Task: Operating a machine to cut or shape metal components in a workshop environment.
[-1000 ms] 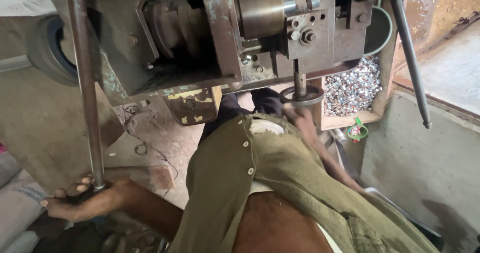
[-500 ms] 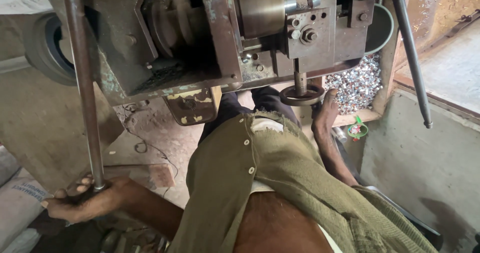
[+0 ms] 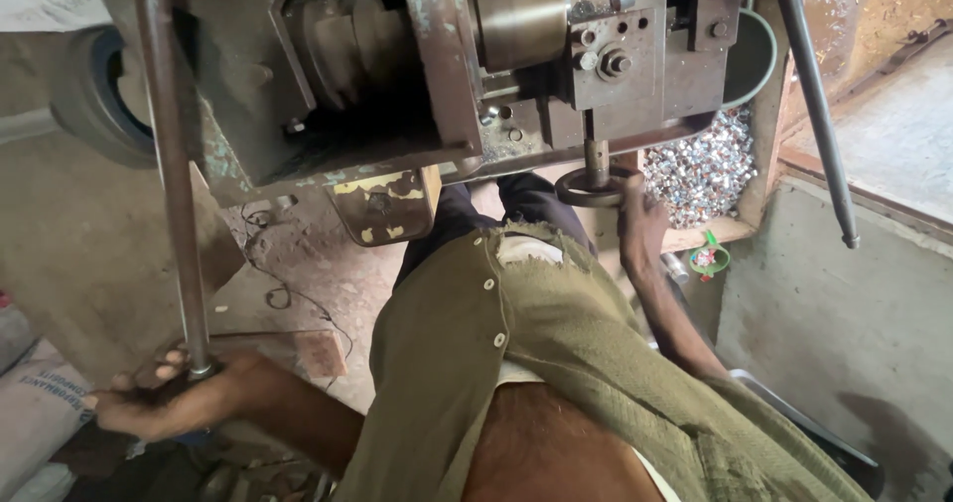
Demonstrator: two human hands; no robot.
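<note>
Left hand (image 3: 164,398) wrapped around long steel lever (image 3: 169,164), right hand (image 3: 640,226) at round die ring (image 3: 593,186), its fingers' grip hidden, press machine (image 3: 447,65) cropped above.

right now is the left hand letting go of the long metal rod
No, the left hand is wrapped around the lower end of the long metal rod, fingers closed on it.

Left hand (image 3: 159,398) clenched, right hand (image 3: 640,226) raised

Grey-white woven sack (image 3: 35,403) with printed lettering, lower left corner, beside left hand (image 3: 159,403)
</note>
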